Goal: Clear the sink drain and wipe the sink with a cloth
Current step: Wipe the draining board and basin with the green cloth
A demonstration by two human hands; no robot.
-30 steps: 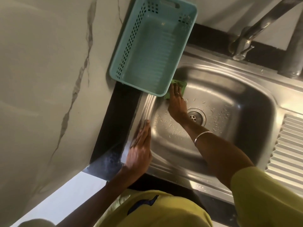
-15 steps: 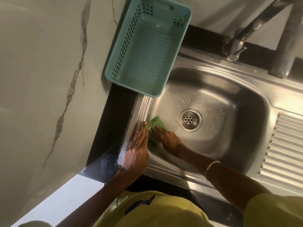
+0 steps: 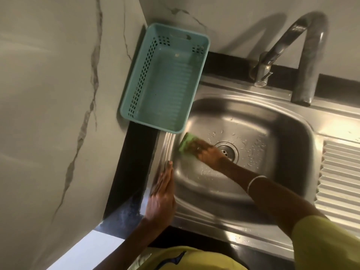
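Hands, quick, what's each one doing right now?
Left hand: open, flat on the sink rim, holding nothing.
Right hand: pressing the cloth on the basin floor beside the drain.

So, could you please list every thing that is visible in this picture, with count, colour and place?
stainless steel sink: one, silver, centre, with water drops
round metal drain: one, silver, basin bottom, partly hidden by the hand
green cloth: one, green, left part of the basin
teal plastic basket: one, teal, on the counter, its corner overhanging the sink
curved metal tap: one, grey, behind the sink
ribbed drainboard: one, silver, right
right hand: pressing the cloth; bangle on the wrist
left hand: flat on the sink's left rim
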